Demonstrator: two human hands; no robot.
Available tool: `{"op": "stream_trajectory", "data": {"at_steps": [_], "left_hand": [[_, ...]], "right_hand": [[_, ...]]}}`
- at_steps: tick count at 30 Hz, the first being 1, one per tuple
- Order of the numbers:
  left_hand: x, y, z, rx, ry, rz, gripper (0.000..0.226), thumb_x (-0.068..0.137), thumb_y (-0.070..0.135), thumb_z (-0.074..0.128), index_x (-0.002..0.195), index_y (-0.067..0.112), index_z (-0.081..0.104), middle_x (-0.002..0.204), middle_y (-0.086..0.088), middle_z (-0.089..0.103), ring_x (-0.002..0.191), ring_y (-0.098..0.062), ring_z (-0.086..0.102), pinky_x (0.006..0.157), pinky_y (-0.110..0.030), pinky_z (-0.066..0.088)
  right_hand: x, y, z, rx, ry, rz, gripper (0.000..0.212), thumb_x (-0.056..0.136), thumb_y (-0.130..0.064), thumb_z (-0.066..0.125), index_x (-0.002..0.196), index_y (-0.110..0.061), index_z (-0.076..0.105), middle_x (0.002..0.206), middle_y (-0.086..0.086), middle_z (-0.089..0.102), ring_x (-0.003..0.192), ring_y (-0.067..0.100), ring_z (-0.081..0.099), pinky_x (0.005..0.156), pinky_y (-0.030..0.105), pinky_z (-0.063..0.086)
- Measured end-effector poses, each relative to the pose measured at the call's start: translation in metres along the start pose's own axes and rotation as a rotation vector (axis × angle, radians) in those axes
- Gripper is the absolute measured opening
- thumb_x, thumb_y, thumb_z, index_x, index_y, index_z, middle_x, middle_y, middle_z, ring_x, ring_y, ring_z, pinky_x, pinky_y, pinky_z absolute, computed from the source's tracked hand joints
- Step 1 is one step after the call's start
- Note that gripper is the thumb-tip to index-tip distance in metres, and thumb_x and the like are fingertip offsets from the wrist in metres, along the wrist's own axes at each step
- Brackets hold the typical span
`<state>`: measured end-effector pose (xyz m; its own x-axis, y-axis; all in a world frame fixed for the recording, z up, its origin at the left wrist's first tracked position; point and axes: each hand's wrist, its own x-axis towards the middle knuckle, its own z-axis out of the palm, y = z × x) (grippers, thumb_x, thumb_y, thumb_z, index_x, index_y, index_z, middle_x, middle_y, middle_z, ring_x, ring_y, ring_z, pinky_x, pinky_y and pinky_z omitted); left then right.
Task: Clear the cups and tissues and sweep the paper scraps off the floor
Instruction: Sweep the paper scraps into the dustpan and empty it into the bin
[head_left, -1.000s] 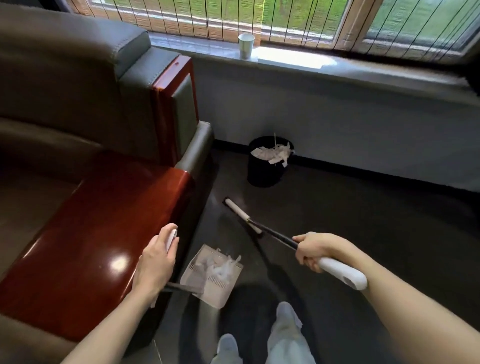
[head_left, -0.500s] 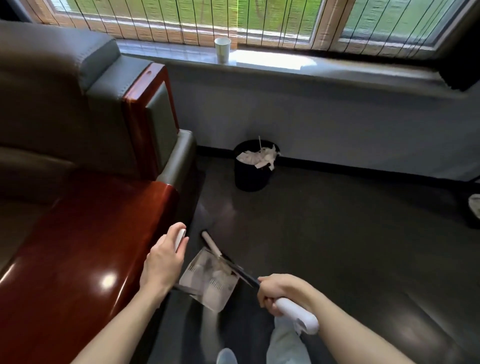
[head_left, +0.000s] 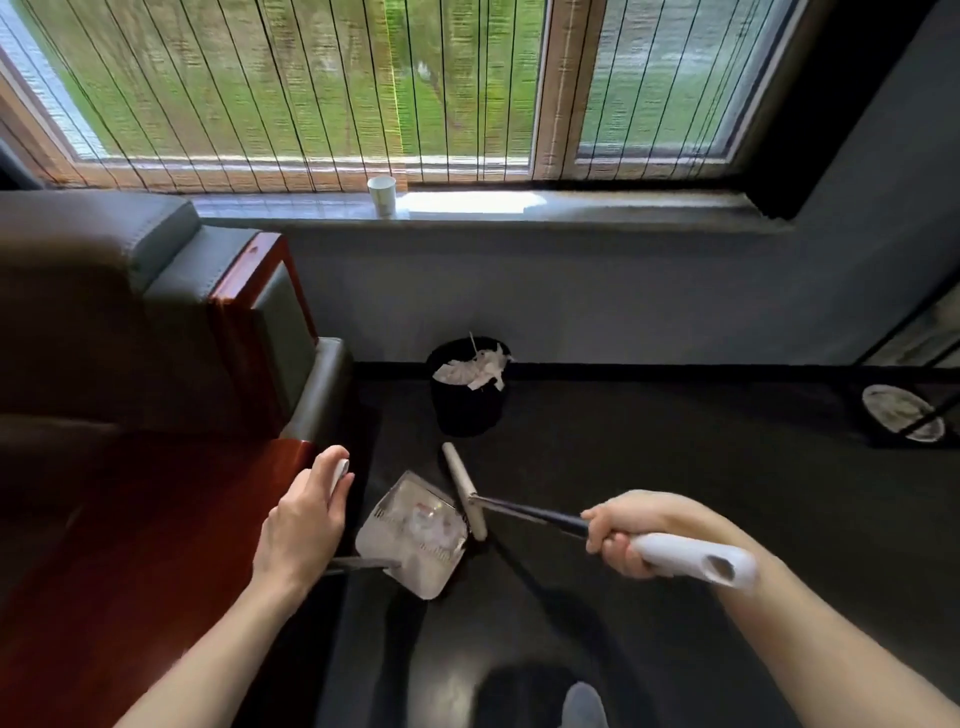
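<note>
My left hand (head_left: 304, 525) was curled tight round the dustpan (head_left: 431, 577) handle; my right hand (head_left: 621, 540) was wrapped round the broom (head_left: 465, 491), its head against the pan's edge. Scraps (head_left: 423, 519) lay in the pan. A cup (head_left: 382, 195) stood on the sill (head_left: 571, 208).

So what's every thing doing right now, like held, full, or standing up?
Dustpan: held, scraps inside.
Broom: held, head beside the dustpan.
Left grip: curled round the dustpan's handle.
Right grip: curled round the broom's handle.
Bin: upright, paper heaped at the rim.
Cup: upright on the sill, untouched.
</note>
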<state>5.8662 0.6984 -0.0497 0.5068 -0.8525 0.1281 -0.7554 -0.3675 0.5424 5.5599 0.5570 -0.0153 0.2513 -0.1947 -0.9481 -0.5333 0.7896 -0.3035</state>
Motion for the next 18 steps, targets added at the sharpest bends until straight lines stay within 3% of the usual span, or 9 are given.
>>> {"op": "stream_trajectory", "data": {"at_steps": [1,3,7,10,18], "left_hand": [[0.002,0.007,-0.005,0.007,0.011,0.026,0.028,0.094,0.03,0.051,0.121,0.021,0.051,0.101,-0.009,0.066,0.083,-0.041,0.065,0.066,-0.052,0.053],[0.006,0.023,-0.014,0.01,0.038,0.072,0.027,0.094,0.03,0.051,0.12,0.024,0.048,0.097,-0.012,0.066,0.081,-0.042,0.065,0.065,-0.054,0.053],[0.017,0.056,-0.029,0.045,0.138,0.153,0.026,0.093,0.028,0.053,0.115,0.032,0.039,0.091,-0.014,0.065,0.073,-0.043,0.065,0.06,-0.054,0.053],[0.027,0.077,-0.038,0.045,0.193,0.141,0.022,0.095,0.033,0.049,0.115,0.034,0.041,0.102,-0.01,0.066,0.079,-0.044,0.064,0.065,-0.051,0.052],[0.057,0.131,-0.069,0.184,0.337,0.266,0.024,0.094,0.034,0.049,0.116,0.027,0.044,0.103,-0.015,0.066,0.081,-0.049,0.063,0.066,-0.057,0.052]], "right_hand": [[-0.009,-0.003,-0.012,0.051,-0.008,-0.003,0.024,0.09,0.004,0.043,0.086,-0.019,0.048,0.046,0.0,0.038,0.03,0.006,0.038,0.027,0.013,0.031],[-0.025,-0.008,-0.03,0.127,-0.018,-0.009,0.022,0.09,0.002,0.044,0.077,-0.015,0.042,0.049,0.0,0.04,0.031,0.006,0.039,0.027,0.013,0.032],[-0.051,-0.023,-0.047,0.228,-0.029,-0.059,0.019,0.091,0.001,0.043,0.075,-0.009,0.042,0.048,0.001,0.042,0.03,0.007,0.041,0.025,0.015,0.032],[-0.066,-0.035,-0.058,0.264,-0.037,-0.125,0.022,0.093,-0.001,0.04,0.072,-0.007,0.041,0.046,0.001,0.041,0.028,0.006,0.039,0.025,0.015,0.032],[-0.106,-0.054,-0.111,0.435,-0.147,-0.219,0.041,0.096,-0.009,0.036,0.056,-0.009,0.043,0.043,0.001,0.039,0.026,0.008,0.039,0.024,0.016,0.032]]}}
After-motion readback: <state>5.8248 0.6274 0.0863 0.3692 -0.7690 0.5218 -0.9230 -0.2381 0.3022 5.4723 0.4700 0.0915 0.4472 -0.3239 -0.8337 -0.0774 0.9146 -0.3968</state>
